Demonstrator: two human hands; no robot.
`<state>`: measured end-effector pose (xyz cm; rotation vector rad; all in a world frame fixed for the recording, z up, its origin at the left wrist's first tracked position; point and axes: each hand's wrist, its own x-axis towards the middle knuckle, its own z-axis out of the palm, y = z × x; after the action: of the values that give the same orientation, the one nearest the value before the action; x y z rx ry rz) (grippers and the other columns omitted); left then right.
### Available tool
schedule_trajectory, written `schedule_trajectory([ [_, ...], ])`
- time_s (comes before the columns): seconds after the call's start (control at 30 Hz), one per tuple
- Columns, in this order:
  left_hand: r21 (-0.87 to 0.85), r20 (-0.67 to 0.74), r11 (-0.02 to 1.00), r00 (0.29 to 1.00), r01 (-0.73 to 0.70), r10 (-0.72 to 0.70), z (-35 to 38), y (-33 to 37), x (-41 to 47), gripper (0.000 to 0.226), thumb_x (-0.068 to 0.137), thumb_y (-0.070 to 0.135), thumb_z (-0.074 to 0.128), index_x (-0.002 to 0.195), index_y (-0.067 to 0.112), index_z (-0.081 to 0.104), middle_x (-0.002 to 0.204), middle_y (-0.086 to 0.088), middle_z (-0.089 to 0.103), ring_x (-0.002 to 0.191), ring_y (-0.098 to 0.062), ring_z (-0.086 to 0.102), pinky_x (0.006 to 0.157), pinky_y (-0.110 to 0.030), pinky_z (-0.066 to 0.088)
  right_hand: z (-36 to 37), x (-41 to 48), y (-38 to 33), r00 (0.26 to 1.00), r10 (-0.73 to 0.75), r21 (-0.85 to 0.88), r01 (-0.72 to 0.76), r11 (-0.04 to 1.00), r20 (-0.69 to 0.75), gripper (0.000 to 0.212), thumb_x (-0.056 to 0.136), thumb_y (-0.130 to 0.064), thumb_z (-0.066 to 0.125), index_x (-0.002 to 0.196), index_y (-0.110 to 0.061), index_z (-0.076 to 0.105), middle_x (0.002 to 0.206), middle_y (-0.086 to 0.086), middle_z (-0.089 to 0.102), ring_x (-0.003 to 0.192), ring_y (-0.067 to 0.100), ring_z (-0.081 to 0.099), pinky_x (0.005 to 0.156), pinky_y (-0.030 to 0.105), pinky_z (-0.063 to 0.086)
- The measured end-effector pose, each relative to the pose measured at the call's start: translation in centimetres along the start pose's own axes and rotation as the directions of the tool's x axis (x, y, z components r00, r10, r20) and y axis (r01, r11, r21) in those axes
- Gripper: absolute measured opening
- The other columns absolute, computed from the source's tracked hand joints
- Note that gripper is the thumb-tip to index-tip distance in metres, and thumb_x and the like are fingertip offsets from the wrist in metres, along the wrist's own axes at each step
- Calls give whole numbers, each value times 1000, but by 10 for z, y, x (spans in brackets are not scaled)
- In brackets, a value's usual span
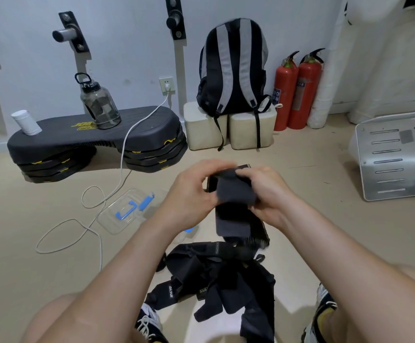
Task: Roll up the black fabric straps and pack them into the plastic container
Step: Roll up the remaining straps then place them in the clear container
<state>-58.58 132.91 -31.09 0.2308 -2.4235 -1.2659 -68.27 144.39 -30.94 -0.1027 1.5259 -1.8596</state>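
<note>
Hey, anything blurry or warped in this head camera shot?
Head view: the strap is blurred at its lower end under the left hand and right hand; the wide lens tilts the wall peg and bends the step platform; light is soft, no glare.

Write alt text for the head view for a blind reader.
A person's left grip and right grip hold a black fabric strap above the floor. More black straps lie heaped nearer the person; a clear plastic container lies at left.

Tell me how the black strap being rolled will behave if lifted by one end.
Probably floppy: the strap drapes limply below the left hand and right hand. Likely light, as fingers alone hold it aloft. Any roll may well unwind if let go.
</note>
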Motion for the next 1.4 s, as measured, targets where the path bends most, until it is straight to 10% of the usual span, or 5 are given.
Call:
schedule_trajectory([
  [0.13,-133,-230,973,949,191,-217,7,-2,8,20,92,28,69,72,23,69,66,13,65,69,-10,60,67,-27,50,-3,-3,-6,993,23,295,-56,954,113,31,105,-27,45,97,-2,60,87,16,70,73,24,71,63,33,61],
  [0.3,-516,-270,817,857,256,-439,4,-6,20,22,96,30,63,87,12,72,91,-8,75,93,-25,71,79,-38,60,-11,-9,-15,958,-76,465,-64,883,276,49,103,-5,39,150,-17,33,114,37,58,100,40,71,87,42,59],
  [0.53,-537,-177,789,874,299,-452,12,6,15,22,96,2,52,112,6,66,91,-8,76,74,-17,74,57,-27,57,-8,-12,1,859,-397,-559,512,653,323,68,75,-14,84,133,-36,57,107,5,67,78,6,65,86,35,58],
  [1.0,-766,79,561,912,314,-403,16,13,19,30,101,9,41,97,5,70,90,-11,74,83,-24,69,69,-34,58,-10,1,-2,591,-782,-599,704,380,198,43,71,-39,86,111,-41,69,100,-9,46,95,2,51,78,13,41],
  [1.4,-790,-197,599,871,131,-450,-13,0,26,20,100,13,53,113,5,65,104,-8,74,98,-20,71,82,-32,57,-57,-7,-49,902,-375,-164,411,897,213,14,96,-11,59,102,-12,71,87,7,75,76,17,71,68,25,56],
])
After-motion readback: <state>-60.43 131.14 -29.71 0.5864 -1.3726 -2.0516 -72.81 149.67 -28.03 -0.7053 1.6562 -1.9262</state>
